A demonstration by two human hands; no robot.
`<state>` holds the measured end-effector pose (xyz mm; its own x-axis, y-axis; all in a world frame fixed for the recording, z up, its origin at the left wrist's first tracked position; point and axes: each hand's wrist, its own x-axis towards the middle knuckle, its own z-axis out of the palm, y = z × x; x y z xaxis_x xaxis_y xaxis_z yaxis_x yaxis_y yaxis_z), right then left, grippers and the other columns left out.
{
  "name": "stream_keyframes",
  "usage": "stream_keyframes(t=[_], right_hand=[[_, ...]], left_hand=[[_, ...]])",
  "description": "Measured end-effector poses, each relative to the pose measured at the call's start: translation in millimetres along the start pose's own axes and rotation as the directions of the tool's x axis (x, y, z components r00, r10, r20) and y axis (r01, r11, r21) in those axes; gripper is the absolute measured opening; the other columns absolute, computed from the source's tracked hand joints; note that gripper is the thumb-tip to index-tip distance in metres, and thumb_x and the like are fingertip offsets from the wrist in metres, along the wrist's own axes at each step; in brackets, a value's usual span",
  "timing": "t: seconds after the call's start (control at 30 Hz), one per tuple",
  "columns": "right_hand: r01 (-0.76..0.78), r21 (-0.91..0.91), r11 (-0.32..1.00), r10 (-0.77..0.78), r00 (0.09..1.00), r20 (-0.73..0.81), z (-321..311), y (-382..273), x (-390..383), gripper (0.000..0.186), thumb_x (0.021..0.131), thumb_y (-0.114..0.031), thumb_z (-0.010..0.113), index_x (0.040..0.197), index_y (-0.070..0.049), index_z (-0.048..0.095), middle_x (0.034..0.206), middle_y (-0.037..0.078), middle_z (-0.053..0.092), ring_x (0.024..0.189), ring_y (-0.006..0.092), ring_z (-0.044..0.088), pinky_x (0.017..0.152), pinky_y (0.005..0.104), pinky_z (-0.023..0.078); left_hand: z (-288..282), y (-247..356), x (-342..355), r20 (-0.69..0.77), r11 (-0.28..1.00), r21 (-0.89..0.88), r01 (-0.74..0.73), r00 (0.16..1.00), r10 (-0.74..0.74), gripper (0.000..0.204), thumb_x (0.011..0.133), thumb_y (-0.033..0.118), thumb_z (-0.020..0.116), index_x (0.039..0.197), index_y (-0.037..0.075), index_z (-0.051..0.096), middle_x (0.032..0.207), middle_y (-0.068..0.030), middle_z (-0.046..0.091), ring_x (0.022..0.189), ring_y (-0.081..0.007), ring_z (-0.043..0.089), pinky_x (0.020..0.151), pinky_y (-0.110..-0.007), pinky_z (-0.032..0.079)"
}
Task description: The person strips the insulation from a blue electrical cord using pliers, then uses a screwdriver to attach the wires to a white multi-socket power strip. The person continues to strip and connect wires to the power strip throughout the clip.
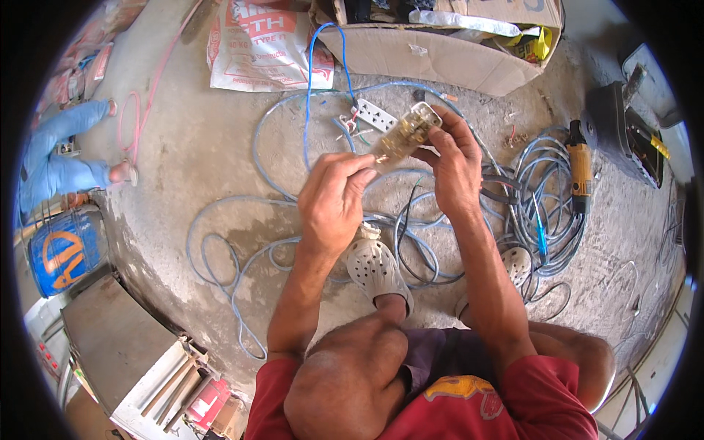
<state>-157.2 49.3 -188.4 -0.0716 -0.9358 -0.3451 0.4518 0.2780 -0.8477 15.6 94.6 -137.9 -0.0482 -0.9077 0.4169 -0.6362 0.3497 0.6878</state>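
My right hand (456, 158) grips an opened, pale strip-shaped socket casing (408, 135) with brass-coloured metal parts inside, held tilted above the floor. At the casing's near end, my left hand (334, 194) is closed in a pinch. Bare copper strands (382, 158) stick out at its fingertips. A blue cable (307, 103) loops down behind this hand; its end is hidden. Just beyond the casing, a white socket strip (375, 115) lies on the floor with a few loose wires beside it.
Grey-blue cable loops (235, 202) spread over the concrete floor. On the right are a coiled cable (546, 220), a yellow angle grinder (580, 169), a blue-handled screwdriver (542, 238) and a black toolbox (623, 139). A cardboard box (440, 62) and sack (257, 51) stand ahead; another person's legs (66, 147) show at left.
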Motion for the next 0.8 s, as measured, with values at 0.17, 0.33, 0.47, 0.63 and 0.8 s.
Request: stream_keyframes(t=[0.17, 0.33, 0.47, 0.63, 0.8], right_hand=[[-0.104, 0.134, 0.986, 0.100, 0.994, 0.037, -4, -11, 3, 0.033, 0.093, -0.013, 0.045, 0.121, -0.003, 0.057, 0.104, 0.010, 0.062, 0.090, 0.0181, 0.062, 0.077, 0.0357, 0.055], [-0.215, 0.161, 0.963, 0.164, 0.945, 0.282, 22, -41, 5, 0.032, 0.096, -0.025, 0.045, 0.117, -0.005, 0.059, 0.092, 0.007, 0.060, 0.077, 0.0159, 0.058, 0.064, 0.0318, 0.049], [-0.114, -0.142, 0.983, 0.166, 0.881, 0.443, 57, -49, -10, 0.039, 0.095, -0.037, 0.060, 0.113, -0.003, 0.064, 0.098, 0.007, 0.064, 0.068, 0.0223, 0.060, 0.062, 0.0376, 0.050], [0.507, -0.609, 0.609, 0.038, 0.749, 0.662, 39, -32, -11, 0.037, 0.094, -0.036, 0.064, 0.097, 0.000, 0.070, 0.090, 0.017, 0.069, 0.073, 0.0277, 0.065, 0.065, 0.0407, 0.051], [0.068, -0.674, 0.736, 0.220, 0.917, 0.334, 57, 5, -60, 0.042, 0.097, -0.039, 0.057, 0.090, 0.002, 0.068, 0.072, 0.015, 0.064, 0.072, 0.0225, 0.061, 0.067, 0.0399, 0.047]], left_hand=[[-34, -14, 23, -0.234, 0.997, 0.050, -0.051, 0.970, 0.062, 0.013, 0.091, 0.004, 0.069, 0.102, -0.003, 0.066, 0.091, -0.0103, 0.070, 0.085, -0.0184, 0.067, 0.071, -0.030, 0.054], [-39, -15, 42, -0.110, 0.724, -0.615, 0.312, 0.875, -0.471, 0.024, 0.102, 0.032, 0.057, 0.104, 0.008, 0.058, 0.068, 0.0039, 0.049, 0.053, -0.0024, 0.035, 0.048, -0.017, 0.027], [-28, -14, 32, 0.322, 0.018, -0.897, 0.442, 0.680, -0.659, 0.019, 0.103, 0.032, 0.054, 0.099, 0.014, 0.057, 0.066, 0.0070, 0.039, 0.049, -0.0032, 0.029, 0.041, -0.018, 0.025], [-10, -26, 30, 0.291, -0.133, -0.953, 0.271, 0.708, -0.643, 0.022, 0.104, 0.034, 0.050, 0.101, 0.013, 0.055, 0.067, 0.0060, 0.040, 0.050, -0.0039, 0.031, 0.041, -0.019, 0.026], [12, -61, 51, 0.206, -0.217, -0.974, 0.065, 0.649, -0.732, 0.019, 0.104, 0.031, 0.050, 0.096, 0.014, 0.054, 0.069, 0.0055, 0.044, 0.049, -0.0042, 0.033, 0.041, -0.021, 0.025]])
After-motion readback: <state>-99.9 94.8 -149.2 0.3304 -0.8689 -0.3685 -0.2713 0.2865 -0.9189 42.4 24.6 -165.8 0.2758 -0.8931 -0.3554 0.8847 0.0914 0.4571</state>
